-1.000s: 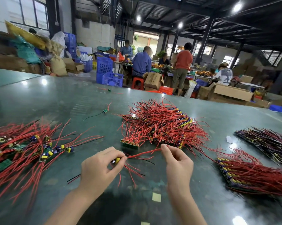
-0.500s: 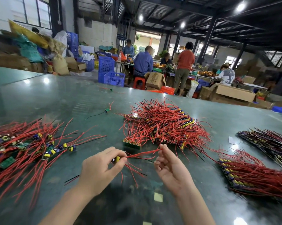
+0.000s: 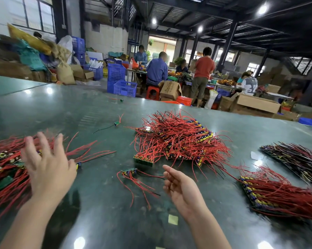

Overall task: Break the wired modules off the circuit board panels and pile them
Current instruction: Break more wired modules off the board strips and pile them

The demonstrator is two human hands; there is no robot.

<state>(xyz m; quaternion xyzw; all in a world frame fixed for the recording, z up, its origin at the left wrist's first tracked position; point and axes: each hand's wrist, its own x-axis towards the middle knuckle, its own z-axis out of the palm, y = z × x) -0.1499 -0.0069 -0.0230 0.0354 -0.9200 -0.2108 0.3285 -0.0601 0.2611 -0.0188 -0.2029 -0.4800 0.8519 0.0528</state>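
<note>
Now the left hand [image 3: 49, 164] is seen above the pile of loose modules [image 3: 9, 164] on the left of the green table [image 3: 101, 221]. Its fingers are spread wide and straight, and nothing is held in them. It is blurred, so whether the pile is touched cannot be told.

The right hand [image 3: 183, 188] is kept low over the table, palm turned inward. Its fingers are loosely bent and a little apart, and nothing is gripped by them.

Between the two hands a short strip of modules [image 3: 129, 171] lies on the table, with red and black wires trailing toward the person. It is not touched by either hand. Just behind it a big heap of wired panels [image 3: 180, 141] is found, and a flat green board edge [image 3: 143, 161] sticks out at the front. More panels with red wires [image 3: 281, 193] are stacked on the right, and a darker stack [image 3: 295, 159] lies behind them. One lone module [image 3: 117, 123] lies far back.

Most likely a broken-off module is being dropped on the left pile. For this to be done well, the piece should be let go right over the pile, so the wires are not caught on the fingers. Next, the short strip should be picked up by its board, not by its thin wires, and one end held with each hand so a clean snap is made.
</note>
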